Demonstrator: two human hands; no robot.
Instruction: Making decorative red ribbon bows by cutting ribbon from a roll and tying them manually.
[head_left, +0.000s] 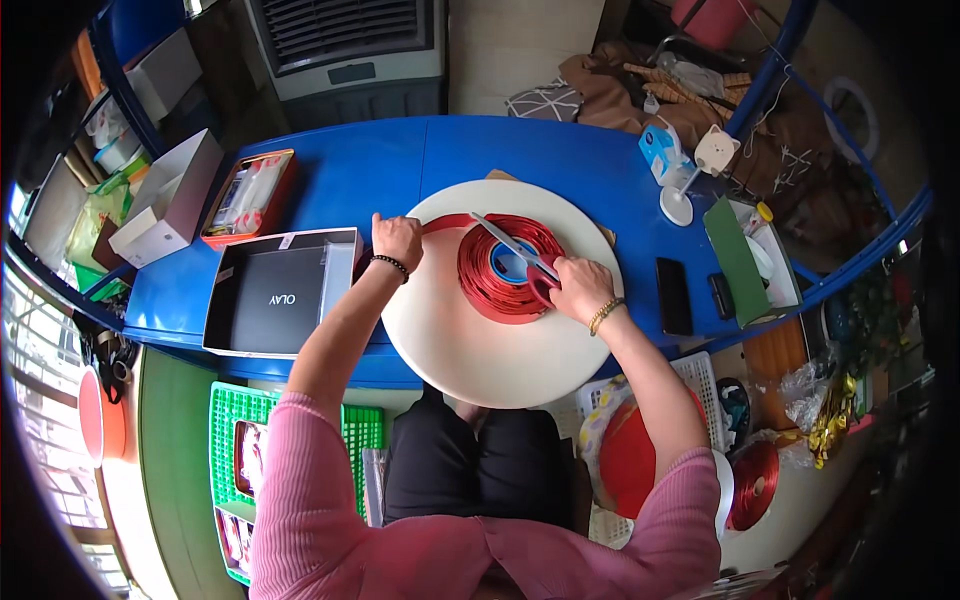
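Note:
My right hand (584,291) is closed around the red handles of a pair of scissors (508,240). The blades point up and to the left, across a large roll of red ribbon (489,297) with a blue-ringed core. This roll lies flat on a round white board (450,345). From its upper side a strip of ribbon (448,222) runs left to my left hand (398,243), whose fingers are closed on it at the board's left rim. Whether the blades touch the ribbon, I cannot tell.
On the blue table (350,150) stand a black-lined box (270,295), an orange-rimmed tray (247,195) and a white box (168,200) to the left. A phone (673,296), a green-lidded box (735,260) and a small white stand (676,207) are at right. Green baskets (362,425) sit below.

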